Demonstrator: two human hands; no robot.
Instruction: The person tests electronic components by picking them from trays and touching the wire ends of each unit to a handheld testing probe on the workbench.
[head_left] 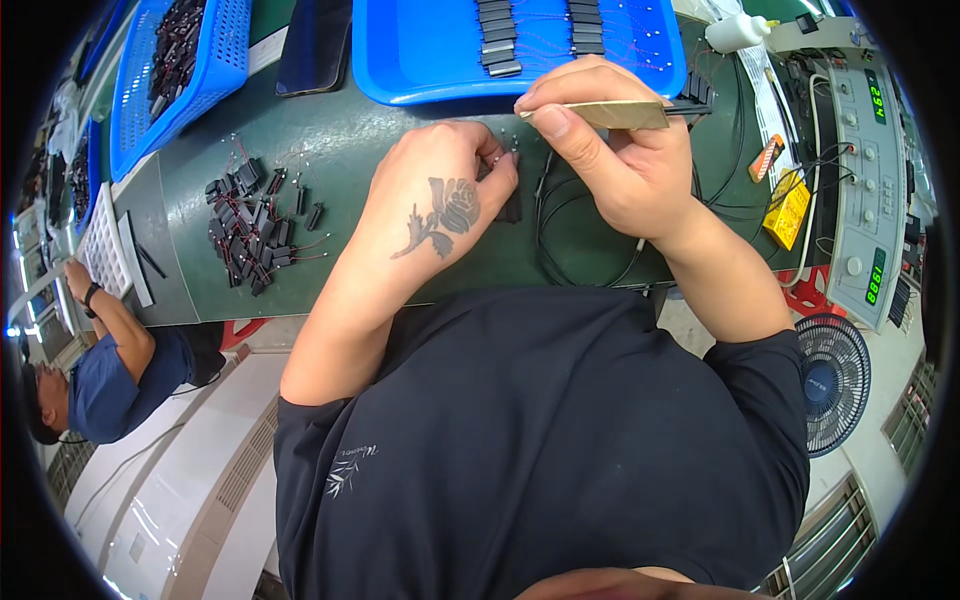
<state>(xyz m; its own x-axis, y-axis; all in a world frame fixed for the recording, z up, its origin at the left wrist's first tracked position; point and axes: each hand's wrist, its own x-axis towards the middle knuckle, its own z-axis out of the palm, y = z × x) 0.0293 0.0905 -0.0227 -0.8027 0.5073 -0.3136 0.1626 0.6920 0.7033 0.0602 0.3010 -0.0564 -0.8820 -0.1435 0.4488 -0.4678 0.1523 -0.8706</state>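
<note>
My left hand (432, 195) is over the green bench with its thumb and fingers closed together. A small black part with thin wires (486, 170) shows partly between the fingertips; the hand hides most of it. Held in my right hand (640, 165) is a flat tan tweezer-like tool (615, 115), its narrow tip pointing left, above and beside my left fingertips. Dark leads or legs stick out from its right end. Beyond both hands stands a blue tray (415, 60) holding rows of black rectangular parts (495, 35) with thin wires.
Loose black parts (250, 225) lie left on the bench; a blue basket (215, 90) of similar parts stands behind. Black cables (560, 235) coil near my right wrist. Rightward are a yellow box (787, 208), instrument with green displays (860, 200) and fan (830, 385). A co-worker (125, 370) sits left.
</note>
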